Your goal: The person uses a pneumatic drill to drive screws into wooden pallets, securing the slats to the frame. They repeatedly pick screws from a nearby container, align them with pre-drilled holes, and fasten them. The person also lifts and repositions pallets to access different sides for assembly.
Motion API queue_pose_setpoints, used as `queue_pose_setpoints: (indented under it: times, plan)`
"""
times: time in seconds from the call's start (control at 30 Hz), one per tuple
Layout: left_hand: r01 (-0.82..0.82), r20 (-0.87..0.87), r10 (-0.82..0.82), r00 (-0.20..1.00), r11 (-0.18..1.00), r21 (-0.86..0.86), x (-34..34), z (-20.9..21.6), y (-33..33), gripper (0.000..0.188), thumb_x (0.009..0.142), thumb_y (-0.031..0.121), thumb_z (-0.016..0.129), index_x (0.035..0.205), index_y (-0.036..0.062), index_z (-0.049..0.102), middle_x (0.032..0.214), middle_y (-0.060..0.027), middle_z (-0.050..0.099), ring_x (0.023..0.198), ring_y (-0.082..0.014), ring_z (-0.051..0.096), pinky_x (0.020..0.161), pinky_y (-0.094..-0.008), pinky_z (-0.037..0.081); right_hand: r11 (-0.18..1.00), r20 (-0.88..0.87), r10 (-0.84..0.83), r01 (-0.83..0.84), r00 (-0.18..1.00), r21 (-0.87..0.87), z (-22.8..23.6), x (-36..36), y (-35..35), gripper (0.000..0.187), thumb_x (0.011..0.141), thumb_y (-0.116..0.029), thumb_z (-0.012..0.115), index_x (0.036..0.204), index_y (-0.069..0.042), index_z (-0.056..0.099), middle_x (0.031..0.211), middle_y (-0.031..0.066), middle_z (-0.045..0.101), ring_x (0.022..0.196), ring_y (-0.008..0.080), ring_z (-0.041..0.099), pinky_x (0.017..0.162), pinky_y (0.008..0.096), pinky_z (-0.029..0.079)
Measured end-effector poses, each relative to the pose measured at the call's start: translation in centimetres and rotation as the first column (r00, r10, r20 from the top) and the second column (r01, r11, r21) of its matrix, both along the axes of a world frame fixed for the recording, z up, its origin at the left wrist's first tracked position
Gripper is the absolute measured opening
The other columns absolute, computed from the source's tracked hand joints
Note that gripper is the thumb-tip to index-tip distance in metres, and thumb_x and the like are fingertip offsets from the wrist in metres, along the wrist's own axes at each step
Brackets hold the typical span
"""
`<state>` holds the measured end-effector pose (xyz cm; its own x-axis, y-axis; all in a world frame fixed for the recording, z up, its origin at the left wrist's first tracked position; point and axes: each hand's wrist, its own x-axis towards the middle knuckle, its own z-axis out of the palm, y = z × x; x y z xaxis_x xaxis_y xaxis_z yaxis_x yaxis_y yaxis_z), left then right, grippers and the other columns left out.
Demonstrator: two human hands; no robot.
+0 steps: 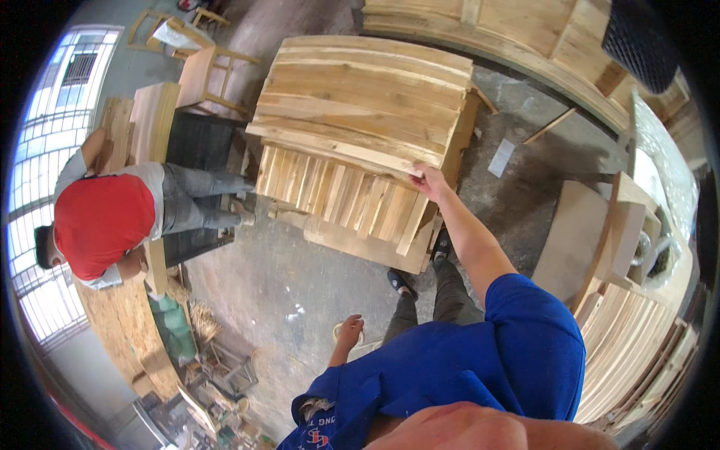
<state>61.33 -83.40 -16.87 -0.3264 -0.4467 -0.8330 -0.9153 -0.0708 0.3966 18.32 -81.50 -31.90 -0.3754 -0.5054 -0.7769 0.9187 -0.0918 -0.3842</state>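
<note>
My right hand (427, 182) reaches forward and pinches the right end of a long wooden board (337, 154) at the near edge of a stack. Beneath that board, a row of shorter wooden strips (341, 195) lies crosswise. More long boards (360, 94) lie side by side across the top of the stack, behind the held one. Low at my side hangs my left hand (349, 330), its fingers curled. A pale ring shows on both sides of this hand; whether the fingers grip it is hidden.
A person in a red vest (109, 221) bends over a wooden workbench (156, 262) at left. Large wooden panels (495, 30) stand at the far right. A stack of boards (622, 352) is close on my right. A thin stick (550, 125) leans beyond the stack.
</note>
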Motion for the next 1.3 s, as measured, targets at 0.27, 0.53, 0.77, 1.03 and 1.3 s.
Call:
queue_pose_setpoints:
  times: [0.27,0.53,0.77,1.03,1.3]
  plan:
    - [-0.480,-0.172,0.581,0.796,0.778,0.405,-2.3,0.7,-2.7,0.041,0.085,0.040,0.050,0.112,0.0081,0.050,0.102,-0.0104,0.059,0.089,-0.0228,0.059,0.073,-0.0369,0.046,0.715,-0.148,0.663,-0.680,0.733,-0.165,13.7,14.9,4.3,0.017,0.075,-0.021,0.066,0.075,-0.006,0.059,0.065,0.0048,0.053,0.056,0.0119,0.053,0.052,0.0253,0.047]
    - [-0.353,-0.395,0.615,0.682,0.750,0.559,-5.1,5.1,-7.9,0.064,0.078,0.063,0.048,0.112,0.0087,0.047,0.104,-0.0074,0.054,0.091,-0.0242,0.055,0.077,-0.0407,0.046,0.616,-0.613,0.756,-0.565,0.229,0.549,23.4,34.6,8.6,0.051,0.070,-0.040,0.067,0.104,-0.004,0.056,0.103,0.0172,0.054,0.090,0.0269,0.058,0.074,0.0381,0.047]
    - [0.178,-0.638,0.698,0.325,0.617,0.766,-1.9,12.2,-5.4,0.055,0.074,0.056,0.055,0.103,0.0100,0.049,0.094,-0.0040,0.053,0.086,-0.0185,0.053,0.071,-0.0334,0.046,0.655,-0.628,0.754,-0.299,0.192,0.694,23.8,39.4,23.4,0.051,0.075,-0.042,0.063,0.107,-0.004,0.056,0.113,0.0184,0.053,0.103,0.0357,0.051,0.086,0.0418,0.041]
    - [0.234,-0.885,0.209,0.416,0.916,0.327,-1.6,16.1,19.9,0.041,0.076,0.050,0.051,0.090,0.0111,0.050,0.086,-0.0043,0.051,0.079,-0.0178,0.051,0.066,-0.0358,0.046,0.930,-0.598,0.353,-0.202,0.720,0.307,29.2,46.9,44.3,0.056,0.083,-0.053,0.049,0.108,-0.004,0.055,0.096,0.0086,0.059,0.091,0.0202,0.057,0.073,0.0344,0.046]
    - [0.563,-0.750,-0.132,0.649,0.746,0.355,1.4,21.4,53.0,0.061,0.078,0.056,0.046,0.108,0.0039,0.046,0.093,-0.0117,0.051,0.087,-0.0237,0.051,0.076,-0.0385,0.043,0.945,-0.584,-0.325,0.269,0.744,-0.184,36.4,53.5,66.2,0.063,0.084,-0.049,0.051,0.127,-0.005,0.038,0.117,0.0106,0.047,0.099,0.0188,0.051,0.078,0.0358,0.045]
